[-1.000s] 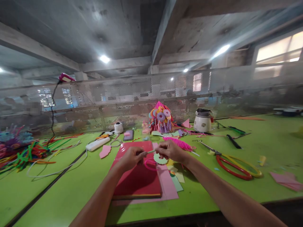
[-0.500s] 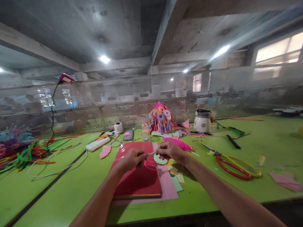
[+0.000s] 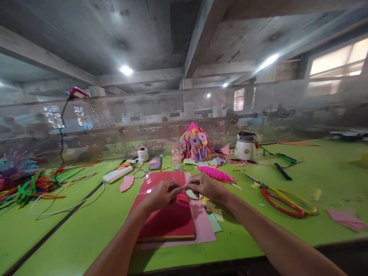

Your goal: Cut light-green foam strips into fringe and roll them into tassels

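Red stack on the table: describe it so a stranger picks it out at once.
On the green table, find the left hand near the middle. Beneath it lies the red stack, a flat rectangular pile with a glossy top. Its deep red colour sets it apart from the pale pink sheet and mint sheet at its right.

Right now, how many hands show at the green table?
2: the left hand over the red stack, the right hand by its right edge, both pinching a small pale strip. Neither is hidden.
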Demonstrator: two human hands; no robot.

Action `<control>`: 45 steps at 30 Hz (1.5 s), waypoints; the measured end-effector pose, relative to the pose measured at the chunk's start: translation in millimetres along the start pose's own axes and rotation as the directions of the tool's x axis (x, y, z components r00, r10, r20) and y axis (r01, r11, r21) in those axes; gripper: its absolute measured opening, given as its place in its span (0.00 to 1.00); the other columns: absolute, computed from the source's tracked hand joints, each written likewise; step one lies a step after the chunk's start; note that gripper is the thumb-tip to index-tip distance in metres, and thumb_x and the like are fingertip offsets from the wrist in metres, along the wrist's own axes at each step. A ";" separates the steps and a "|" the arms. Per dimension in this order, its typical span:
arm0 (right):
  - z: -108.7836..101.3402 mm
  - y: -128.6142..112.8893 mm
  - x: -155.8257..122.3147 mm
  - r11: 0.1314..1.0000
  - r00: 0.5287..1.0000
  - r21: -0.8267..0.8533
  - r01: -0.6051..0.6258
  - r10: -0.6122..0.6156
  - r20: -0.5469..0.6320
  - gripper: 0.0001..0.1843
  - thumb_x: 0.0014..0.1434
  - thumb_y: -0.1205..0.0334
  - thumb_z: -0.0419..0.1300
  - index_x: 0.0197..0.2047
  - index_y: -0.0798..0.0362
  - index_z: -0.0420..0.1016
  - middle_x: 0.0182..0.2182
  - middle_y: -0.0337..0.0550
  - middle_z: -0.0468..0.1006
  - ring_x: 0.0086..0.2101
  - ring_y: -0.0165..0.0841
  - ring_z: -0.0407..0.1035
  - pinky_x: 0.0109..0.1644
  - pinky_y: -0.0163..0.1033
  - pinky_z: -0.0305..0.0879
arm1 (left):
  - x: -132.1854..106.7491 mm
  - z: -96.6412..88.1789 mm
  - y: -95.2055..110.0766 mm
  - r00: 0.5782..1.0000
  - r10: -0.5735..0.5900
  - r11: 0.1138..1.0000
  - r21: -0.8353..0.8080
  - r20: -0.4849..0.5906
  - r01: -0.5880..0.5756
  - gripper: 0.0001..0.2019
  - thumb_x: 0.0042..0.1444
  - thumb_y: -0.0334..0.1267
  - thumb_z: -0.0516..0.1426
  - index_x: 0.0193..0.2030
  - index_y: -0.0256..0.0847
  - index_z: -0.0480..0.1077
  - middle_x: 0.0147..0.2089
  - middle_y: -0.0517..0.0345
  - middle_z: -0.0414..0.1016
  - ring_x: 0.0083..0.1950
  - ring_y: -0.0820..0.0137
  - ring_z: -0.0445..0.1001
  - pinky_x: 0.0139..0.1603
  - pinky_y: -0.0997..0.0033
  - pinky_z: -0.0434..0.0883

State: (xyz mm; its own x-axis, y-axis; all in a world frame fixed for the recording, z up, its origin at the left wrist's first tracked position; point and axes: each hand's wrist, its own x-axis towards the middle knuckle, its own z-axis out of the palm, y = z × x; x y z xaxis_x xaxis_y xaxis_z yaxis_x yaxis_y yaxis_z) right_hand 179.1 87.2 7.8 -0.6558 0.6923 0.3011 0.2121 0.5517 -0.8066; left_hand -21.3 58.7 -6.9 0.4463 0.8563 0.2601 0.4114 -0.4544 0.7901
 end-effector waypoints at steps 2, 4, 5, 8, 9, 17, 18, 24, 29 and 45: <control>-0.6 1.8 0.7 1.000 1.000 0.014 0.006 -0.006 0.001 0.18 0.55 0.53 0.58 0.22 0.58 0.73 0.13 0.34 0.66 0.16 0.23 0.57 0.22 0.30 0.53 | -0.2 -0.3 1.0 1.000 0.005 1.000 0.000 -0.025 -0.005 0.16 0.55 0.48 0.51 0.26 0.38 0.64 0.16 0.66 0.62 0.16 0.79 0.59 0.19 0.78 0.55; -0.1 2.1 1.0 0.999 1.000 0.036 0.006 -0.006 0.012 0.18 0.55 0.52 0.58 0.23 0.58 0.73 0.13 0.34 0.65 0.16 0.23 0.56 0.21 0.30 0.54 | -0.8 -0.6 2.6 1.000 0.002 1.000 -0.025 -0.029 -0.003 0.15 0.55 0.47 0.51 0.25 0.37 0.64 0.14 0.67 0.60 0.15 0.80 0.57 0.19 0.78 0.54; 0.4 1.8 1.0 0.999 1.000 0.047 0.004 -0.005 0.018 0.18 0.55 0.52 0.58 0.24 0.58 0.73 0.13 0.33 0.64 0.16 0.22 0.56 0.21 0.30 0.53 | -1.2 -0.6 3.5 1.000 -0.002 0.999 -0.046 -0.022 0.001 0.15 0.55 0.47 0.52 0.25 0.37 0.64 0.13 0.67 0.60 0.14 0.80 0.55 0.18 0.79 0.54; 2.1 0.3 0.3 0.997 0.999 0.073 -0.002 -0.001 0.036 0.18 0.55 0.51 0.57 0.25 0.58 0.72 0.13 0.33 0.64 0.15 0.22 0.55 0.19 0.29 0.52 | -1.9 -0.8 4.7 1.000 -0.022 0.994 -0.105 -0.010 0.020 0.15 0.54 0.47 0.52 0.25 0.37 0.64 0.12 0.68 0.59 0.12 0.81 0.53 0.16 0.79 0.51; 2.3 0.0 -0.1 0.997 0.999 0.077 -0.006 0.002 0.044 0.18 0.55 0.51 0.57 0.25 0.58 0.72 0.13 0.33 0.65 0.15 0.22 0.54 0.19 0.29 0.51 | -1.8 -0.9 4.1 1.000 -0.031 0.993 -0.117 -0.005 0.030 0.15 0.54 0.47 0.52 0.25 0.37 0.64 0.12 0.68 0.59 0.12 0.81 0.53 0.16 0.79 0.51; -9.4 1.1 -1.3 0.996 0.992 0.066 -0.052 0.044 0.114 0.21 0.57 0.47 0.53 0.30 0.58 0.72 0.20 0.38 0.72 0.17 0.23 0.60 0.20 0.30 0.57 | 1.8 -8.6 -7.6 0.992 -0.118 0.978 -0.170 0.037 0.122 0.16 0.51 0.49 0.54 0.24 0.38 0.64 0.12 0.67 0.59 0.13 0.79 0.55 0.15 0.79 0.53; -10.4 1.3 -1.1 0.997 0.992 0.053 -0.055 0.049 0.120 0.22 0.57 0.47 0.53 0.27 0.58 0.72 0.18 0.38 0.72 0.16 0.23 0.59 0.20 0.30 0.56 | 2.0 -9.4 -7.4 0.992 -0.122 0.978 -0.167 0.032 0.126 0.16 0.51 0.49 0.53 0.23 0.38 0.63 0.12 0.66 0.60 0.13 0.79 0.56 0.16 0.78 0.54; -2.8 1.6 0.0 0.997 0.997 0.022 -0.072 0.071 0.043 0.19 0.57 0.50 0.54 0.26 0.57 0.73 0.13 0.34 0.68 0.14 0.22 0.56 0.18 0.29 0.52 | 1.9 -4.5 -5.1 0.999 -0.029 0.999 0.040 -0.043 0.031 0.14 0.53 0.45 0.53 0.25 0.37 0.67 0.18 0.62 0.66 0.20 0.76 0.62 0.21 0.77 0.56; 3.5 1.7 1.0 0.993 0.995 0.069 -0.093 0.092 0.026 0.17 0.56 0.53 0.56 0.24 0.57 0.71 0.14 0.35 0.70 0.12 0.21 0.56 0.16 0.28 0.51 | 3.0 0.8 -4.3 0.997 0.031 0.999 0.043 -0.068 -0.028 0.15 0.54 0.46 0.52 0.24 0.37 0.69 0.18 0.61 0.66 0.20 0.76 0.62 0.22 0.76 0.57; 8.6 2.3 2.9 0.980 0.995 0.175 -0.092 0.082 0.061 0.19 0.56 0.51 0.56 0.23 0.57 0.69 0.14 0.36 0.72 0.12 0.21 0.57 0.15 0.27 0.51 | 0.7 -6.0 -0.5 0.993 -0.117 0.970 -0.212 0.023 0.119 0.17 0.49 0.50 0.56 0.23 0.36 0.68 0.12 0.64 0.63 0.13 0.79 0.59 0.16 0.78 0.53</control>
State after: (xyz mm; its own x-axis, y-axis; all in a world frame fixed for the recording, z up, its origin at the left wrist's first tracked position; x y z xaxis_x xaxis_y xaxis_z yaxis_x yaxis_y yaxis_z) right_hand 171.5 86.5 2.4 -0.6791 0.7057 0.2021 0.1411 0.3957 -0.9075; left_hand -26.0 61.0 -3.8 0.4136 0.8975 0.1532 0.2833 -0.2868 0.9151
